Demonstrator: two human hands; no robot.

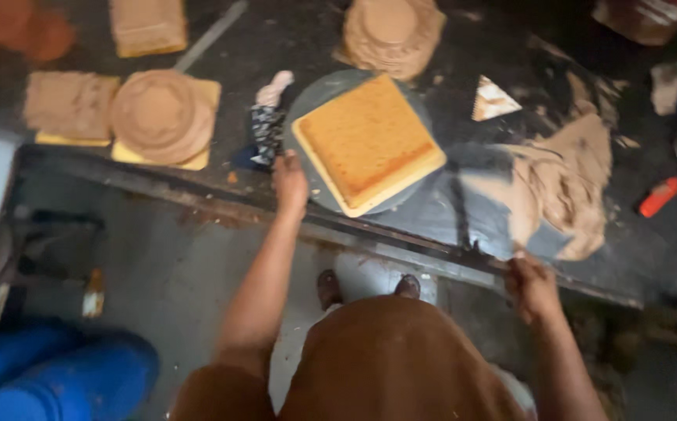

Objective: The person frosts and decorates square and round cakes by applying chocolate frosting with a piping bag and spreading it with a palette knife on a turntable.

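The left hand's fingers [289, 173] rest open on the round turntable's [316, 97] rim, just beside the square cake [367, 140]. The right hand [532, 287] grips a scraper [482, 199] by soft, sticky-looking frosting [564, 183]. The cake looks crumbly, best moved by its board.

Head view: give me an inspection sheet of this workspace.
Surface: dark worktop, smeared with brown paste.
Job's things: square yellow cake on a round grey turntable.
Clutter: frosted round cakes, toothed scraper, orange tool.
Hands: left hand on the turntable's edge; right hand grips a wide blade by the paste.
Cables: nothing seen.
Surroundings: blue container on the floor.
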